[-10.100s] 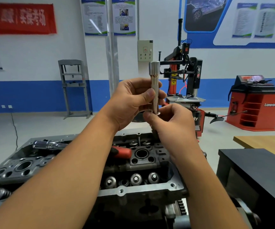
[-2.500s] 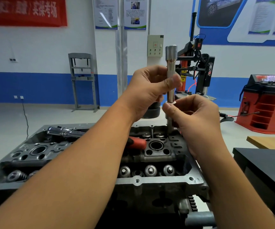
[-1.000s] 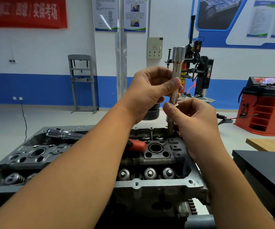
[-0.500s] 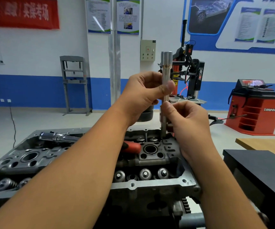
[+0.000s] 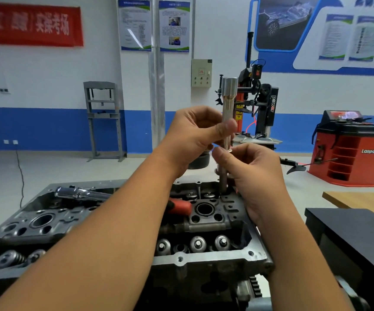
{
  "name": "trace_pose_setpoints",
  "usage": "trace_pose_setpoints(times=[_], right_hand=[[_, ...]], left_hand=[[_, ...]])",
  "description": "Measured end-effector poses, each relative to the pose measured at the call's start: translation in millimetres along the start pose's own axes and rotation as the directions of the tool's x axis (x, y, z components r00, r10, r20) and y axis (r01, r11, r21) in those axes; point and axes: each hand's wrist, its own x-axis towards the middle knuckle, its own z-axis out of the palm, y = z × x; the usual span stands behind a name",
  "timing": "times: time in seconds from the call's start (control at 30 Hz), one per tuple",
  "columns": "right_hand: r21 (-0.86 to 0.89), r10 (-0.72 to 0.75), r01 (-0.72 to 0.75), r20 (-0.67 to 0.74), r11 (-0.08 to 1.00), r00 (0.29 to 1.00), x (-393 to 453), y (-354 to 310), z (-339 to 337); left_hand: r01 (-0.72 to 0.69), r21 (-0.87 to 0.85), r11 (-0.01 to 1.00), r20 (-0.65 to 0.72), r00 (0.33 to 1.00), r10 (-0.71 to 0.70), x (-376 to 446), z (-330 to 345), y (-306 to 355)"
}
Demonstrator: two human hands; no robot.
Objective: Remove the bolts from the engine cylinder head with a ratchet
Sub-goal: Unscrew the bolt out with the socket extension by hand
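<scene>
Bolt (image 5: 223,176) still upright, both hands still gripping.

bare forearms, no sleeves; left hand (image 5: 195,135), right hand (image 5: 255,173) ungloved.

A single head-worn camera looks forward and slightly down, close over the grey metal cylinder head (image 5: 204,254) at 6 o'clock, the workshop wall beyond at 12 o'clock.

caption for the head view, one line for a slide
Both hands, left and right, hold a long socket upright over the cylinder head.
</scene>
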Motion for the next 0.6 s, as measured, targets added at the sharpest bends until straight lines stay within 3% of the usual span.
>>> trace_pose_setpoints(times=[0.1, 0.2, 0.4, 0.53, 0.6], right_hand=[[0.035, 0.05, -0.053, 0.057, 0.998, 0.997, 0.6, -0.5, -0.1], [0.108, 0.074, -0.083, 0.082, 0.991, 0.994, 0.2, -1.2, -2.1], [0.027, -0.046, 0.048, -0.047, 0.998, 0.998, -3.9, 3.3, -3.9], [0.017, -0.063, 0.064, -0.058, 0.998, 0.996, -4.9, 3.9, -2.8], [0.014, -0.065, 0.066, -0.04, 0.998, 0.997, -2.6, 4.8, -1.7]], left_hand=[[0.074, -0.063, 0.995, 0.068, 0.995, -0.07, 0.6, -0.4, -0.8], [0.052, -0.029, 0.998, 0.09, 0.995, -0.049, 1.1, 0.6, -1.5], [-0.027, -0.034, 0.999, -0.022, 0.999, 0.026, 1.6, -0.3, -1.1], [0.08, -0.001, 0.997, 0.085, 0.993, -0.08, 1.2, 0.8, -1.3], [0.116, -0.086, 0.99, 0.126, 0.987, -0.105, 0.9, -0.3, -0.8]])
